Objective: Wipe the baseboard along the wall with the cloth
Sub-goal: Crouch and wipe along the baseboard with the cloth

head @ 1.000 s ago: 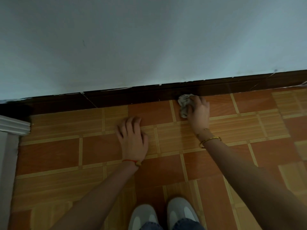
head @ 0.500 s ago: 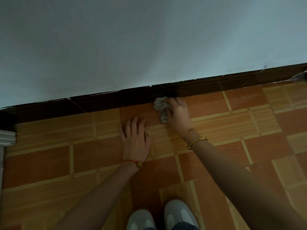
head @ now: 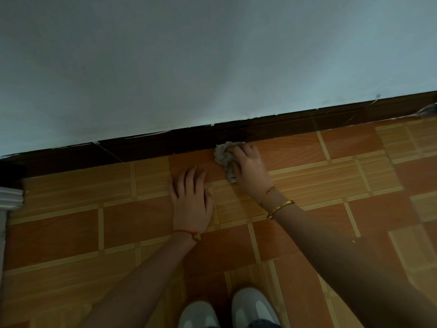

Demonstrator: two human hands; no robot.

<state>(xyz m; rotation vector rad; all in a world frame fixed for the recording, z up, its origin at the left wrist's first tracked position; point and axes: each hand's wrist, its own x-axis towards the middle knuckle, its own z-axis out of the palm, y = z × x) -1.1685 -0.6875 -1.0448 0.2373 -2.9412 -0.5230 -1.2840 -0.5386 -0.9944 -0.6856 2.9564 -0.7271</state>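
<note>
— Since the earlier frames, what has shifted?

— Compared with a second ago, the right hand and its cloth have slid leftward along the baseboard, drawing closer to the left hand, which has stayed planted on the floor. The white door trim at the baseboard's left end also shows less than it did.

— Start nearest the person. What is there?

— Two white shoes, toes pointing toward the baseboard, side by side on the orange and tan tiled floor.

— And between the shoes and the baseboard?

— The left hand lies flat, palm down, fingers straight and slightly spread, holding nothing. A red string bracelet circles its wrist.

— The right hand?

— It sits nearer the baseboard than the left hand, fingers curled over the crumpled grey cloth, gripping it. A gold bangle rings that wrist.

— Where exactly is the cloth?

— At the foot of the baseboard, its upper edge touching the dark wood where it meets the floor, its lower end trailing onto the tiles. Whether it presses the baseboard's face higher up I cannot tell.

— Beyond that?

— The dark brown baseboard runs across the view, rising to the right, with the pale wall above it. A small dark mark shows on the wall just above the baseboard's right part.
</note>
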